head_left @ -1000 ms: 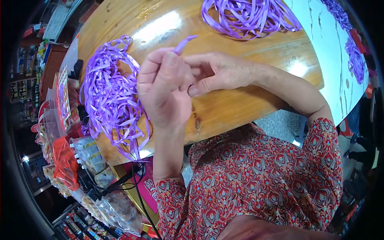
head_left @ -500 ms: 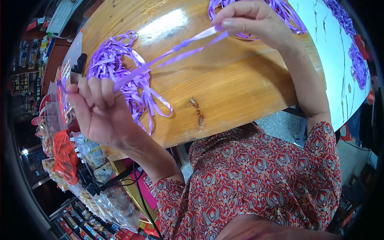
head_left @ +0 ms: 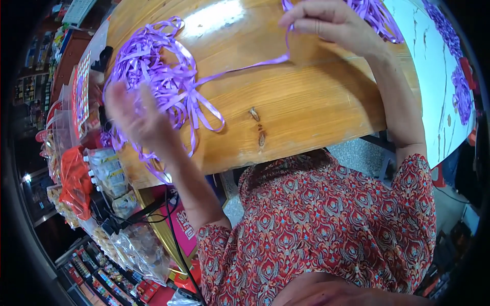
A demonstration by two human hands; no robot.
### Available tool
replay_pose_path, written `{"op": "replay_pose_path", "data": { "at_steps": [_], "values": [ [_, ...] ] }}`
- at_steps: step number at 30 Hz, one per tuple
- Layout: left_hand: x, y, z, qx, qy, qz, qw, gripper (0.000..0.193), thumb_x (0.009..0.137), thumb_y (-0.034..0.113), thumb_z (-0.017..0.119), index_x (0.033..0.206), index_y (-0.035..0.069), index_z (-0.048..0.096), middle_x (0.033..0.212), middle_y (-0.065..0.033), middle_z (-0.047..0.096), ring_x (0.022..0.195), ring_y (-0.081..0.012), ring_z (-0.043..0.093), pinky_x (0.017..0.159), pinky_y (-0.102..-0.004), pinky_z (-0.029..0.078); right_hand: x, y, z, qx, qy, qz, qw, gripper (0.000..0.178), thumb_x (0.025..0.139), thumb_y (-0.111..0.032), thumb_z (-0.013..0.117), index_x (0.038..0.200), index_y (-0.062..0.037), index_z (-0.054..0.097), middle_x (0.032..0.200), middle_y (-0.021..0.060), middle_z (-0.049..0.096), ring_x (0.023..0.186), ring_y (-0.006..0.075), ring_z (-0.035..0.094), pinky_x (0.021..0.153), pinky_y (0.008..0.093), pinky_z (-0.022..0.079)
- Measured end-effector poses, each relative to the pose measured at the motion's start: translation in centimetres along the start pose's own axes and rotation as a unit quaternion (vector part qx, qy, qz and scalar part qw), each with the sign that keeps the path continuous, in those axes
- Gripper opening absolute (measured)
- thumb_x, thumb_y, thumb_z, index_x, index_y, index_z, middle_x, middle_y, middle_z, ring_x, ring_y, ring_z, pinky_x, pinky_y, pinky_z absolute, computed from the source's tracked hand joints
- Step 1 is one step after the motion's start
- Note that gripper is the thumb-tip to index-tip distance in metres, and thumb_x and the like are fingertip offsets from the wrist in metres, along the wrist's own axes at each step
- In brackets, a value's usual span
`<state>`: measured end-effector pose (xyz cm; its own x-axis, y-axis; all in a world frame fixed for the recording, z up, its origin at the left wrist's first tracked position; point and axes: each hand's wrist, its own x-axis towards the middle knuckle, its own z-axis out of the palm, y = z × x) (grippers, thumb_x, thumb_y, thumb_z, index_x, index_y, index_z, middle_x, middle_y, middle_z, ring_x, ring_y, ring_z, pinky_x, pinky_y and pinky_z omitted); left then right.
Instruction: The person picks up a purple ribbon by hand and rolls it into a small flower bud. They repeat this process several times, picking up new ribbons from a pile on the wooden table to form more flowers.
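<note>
A shiny purple ribbon (head_left: 240,67) runs across the wooden table from a tangled heap of ribbon (head_left: 153,66) on the left to my right hand (head_left: 334,25). My right thumb and fingers pinch this strip, and a short length hangs down from them before it bends left. My left hand (head_left: 140,117) is over the near side of the heap, smeared by motion, its fingers apart and no strip seen in them. Behind my right hand lies a second bundle of purple ribbon (head_left: 375,20), partly hidden by that hand.
The wooden table (head_left: 306,112) has a curved far edge. Right of it, a white marbled surface (head_left: 408,66) bears more purple ribbon (head_left: 461,94). Bagged goods, a red plastic bag (head_left: 76,178) and black cables (head_left: 176,234) crowd the lower left.
The ribbon stretched between my hands has dropped from my left hand and now sags onto the table. My left hand has opened over the heap; the right still pinches ribbon.
</note>
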<state>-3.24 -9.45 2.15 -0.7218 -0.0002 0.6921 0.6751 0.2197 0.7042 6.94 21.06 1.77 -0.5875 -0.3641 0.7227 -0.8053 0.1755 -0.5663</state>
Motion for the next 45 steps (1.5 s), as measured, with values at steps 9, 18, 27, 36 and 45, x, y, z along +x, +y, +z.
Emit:
{"op": "replay_pose_path", "data": {
  "at_steps": [9, 18, 27, 36, 45],
  "values": [
    [-5.5, 6.7, 9.7, -0.371, -0.318, -0.275, 0.828, 0.017, 0.09, 0.01, 0.053, 0.101, -0.002, 0.057, 0.087, -0.0012, 0.056, 0.082, -0.0072, 0.051, 0.073, -0.0211, 0.042, 2.8, -5.7, 2.3, -0.119, 0.064, 0.245, 0.96, 0.019, 0.08, -0.006, 0.065, 0.099, -0.0022, 0.064, 0.086, 0.0068, 0.066, 0.078, 0.0138, 0.062, 0.067, 0.0248, 0.048],
    [-2.9, 3.5, 7.6, -0.207, -0.308, -0.331, 0.868, 0.01, 0.086, 0.009, 0.06, 0.081, 0.0, 0.063, 0.076, 0.0022, 0.055, 0.071, -0.0038, 0.049, 0.061, -0.0192, 0.039, 1.8, -5.4, 0.1, -0.228, 0.066, 0.27, 0.933, 0.015, 0.079, -0.004, 0.066, 0.094, -0.0037, 0.066, 0.081, 0.0061, 0.065, 0.073, 0.0126, 0.06, 0.064, 0.025, 0.048],
    [-4.3, 5.2, 9.5, -0.256, -0.302, -0.192, 0.898, 0.026, 0.089, 0.009, 0.054, 0.113, -0.001, 0.053, 0.097, -0.0048, 0.059, 0.081, -0.0097, 0.055, 0.063, -0.0191, 0.046, 1.3, 0.4, 3.1, -0.106, 0.129, -0.108, 0.98, 0.024, 0.079, 0.002, 0.061, 0.102, -0.0035, 0.064, 0.087, 0.0098, 0.066, 0.081, 0.0196, 0.063, 0.071, 0.0267, 0.049],
    [-4.6, 4.5, 9.3, -0.265, -0.321, -0.249, 0.874, 0.012, 0.085, 0.01, 0.061, 0.092, -0.001, 0.063, 0.072, 0.0042, 0.056, 0.061, -0.0019, 0.045, 0.053, -0.016, 0.035, 2.0, -4.6, 3.0, -0.213, 0.122, 0.28, 0.928, 0.02, 0.079, -0.003, 0.064, 0.099, -0.0023, 0.063, 0.085, 0.0099, 0.067, 0.08, 0.0164, 0.064, 0.066, 0.0246, 0.049],
    [-4.4, 4.0, 8.6, -0.294, -0.28, -0.345, 0.846, 0.01, 0.084, 0.01, 0.064, 0.088, 0.001, 0.065, 0.072, 0.0062, 0.055, 0.063, -0.001, 0.044, 0.055, -0.0161, 0.034, 2.2, -4.7, 2.3, -0.291, 0.115, 0.182, 0.932, 0.024, 0.077, -0.006, 0.067, 0.101, -0.0046, 0.064, 0.088, 0.0083, 0.064, 0.081, 0.0191, 0.061, 0.069, 0.0264, 0.047]
  ]
}}
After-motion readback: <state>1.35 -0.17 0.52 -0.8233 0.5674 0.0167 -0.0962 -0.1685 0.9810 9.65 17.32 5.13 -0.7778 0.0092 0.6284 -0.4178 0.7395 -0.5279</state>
